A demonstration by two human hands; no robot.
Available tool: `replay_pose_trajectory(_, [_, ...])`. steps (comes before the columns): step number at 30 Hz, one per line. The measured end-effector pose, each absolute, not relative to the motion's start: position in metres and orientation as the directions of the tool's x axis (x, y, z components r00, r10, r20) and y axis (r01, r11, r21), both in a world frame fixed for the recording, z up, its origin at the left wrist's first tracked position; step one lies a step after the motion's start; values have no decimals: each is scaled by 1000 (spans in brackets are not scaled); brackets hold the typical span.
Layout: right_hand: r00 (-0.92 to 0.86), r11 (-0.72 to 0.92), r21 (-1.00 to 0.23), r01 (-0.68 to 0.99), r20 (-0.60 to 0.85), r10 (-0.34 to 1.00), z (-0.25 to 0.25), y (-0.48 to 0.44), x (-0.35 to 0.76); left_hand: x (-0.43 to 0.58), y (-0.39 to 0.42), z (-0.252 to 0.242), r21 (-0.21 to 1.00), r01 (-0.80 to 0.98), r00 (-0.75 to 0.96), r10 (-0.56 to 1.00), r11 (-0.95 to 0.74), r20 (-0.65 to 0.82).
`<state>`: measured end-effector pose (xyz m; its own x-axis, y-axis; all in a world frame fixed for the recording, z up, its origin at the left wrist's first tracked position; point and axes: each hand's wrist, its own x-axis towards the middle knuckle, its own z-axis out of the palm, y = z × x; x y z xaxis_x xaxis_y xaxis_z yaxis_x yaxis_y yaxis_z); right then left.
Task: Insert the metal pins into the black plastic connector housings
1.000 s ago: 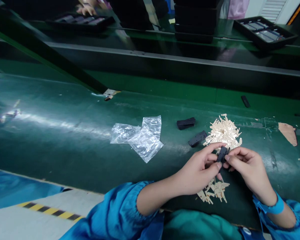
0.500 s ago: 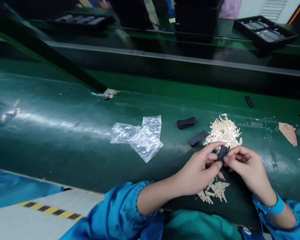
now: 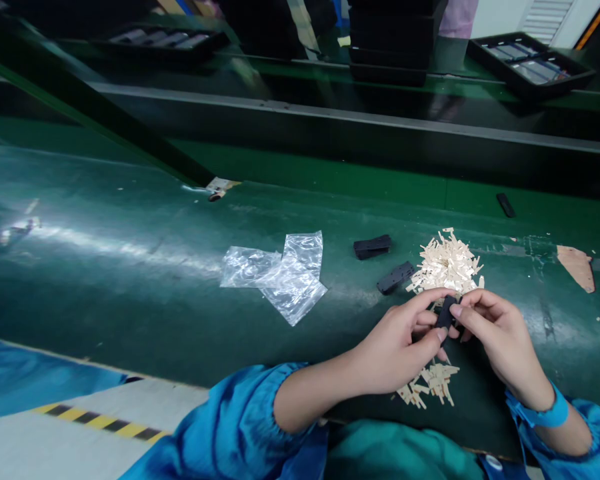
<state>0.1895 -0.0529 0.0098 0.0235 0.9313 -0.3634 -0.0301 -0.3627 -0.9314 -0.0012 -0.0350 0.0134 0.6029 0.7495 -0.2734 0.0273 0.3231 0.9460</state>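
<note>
My left hand (image 3: 400, 340) is closed round a small, flat black plastic piece (image 3: 447, 312), fingers at its upper end and thumb at its lower end. Its plain face is turned up and it is tilted. On its right edge press the thumb and fingers of my right hand (image 3: 495, 327), which is also closed. Just beyond both hands lies a heap of small cream-coloured flat strips (image 3: 447, 260). A smaller pile of cream strips (image 3: 437, 383) lies nearer to me, below the hands. Two stacks of similar black pieces, one farther (image 3: 373, 247) and one nearer (image 3: 396, 277), lie to the left.
Clear plastic bags (image 3: 293, 277) lie on the green table (image 3: 180, 320). A loose black piece (image 3: 505, 205) is on the green strip behind. A tan scrap (image 3: 577, 268) lies at right. A slanting green post (image 3: 130, 140) stands at left; a black tray (image 3: 530, 63) sits at back right.
The black piece in my hands has turned to show a plainer face, and my right thumb has moved up along its edge. The loose black piece behind has shifted slightly right.
</note>
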Motion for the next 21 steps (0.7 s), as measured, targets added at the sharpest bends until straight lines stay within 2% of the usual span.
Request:
replay_pose_trajectory(6, [95, -328, -945, -17, -328, 940, 9, -52, 193, -1, -34, 14, 937, 21, 596, 748, 348, -291])
replay_pose_trajectory(11, [53, -338, -941, -1, -338, 940, 14, -51, 190, -2, -35, 13, 949, 13, 603, 755, 316, -259])
replay_pose_trajectory(17, [58, -325, -946, 15, -324, 944, 14, -50, 192, -3, -34, 12, 924, -46, 620, 736, 380, -272])
replay_pose_trajectory(21, [-21, -334, -942, 30, -334, 942, 13, -51, 195, -5, -33, 13, 937, -66, 621, 749, 344, -231])
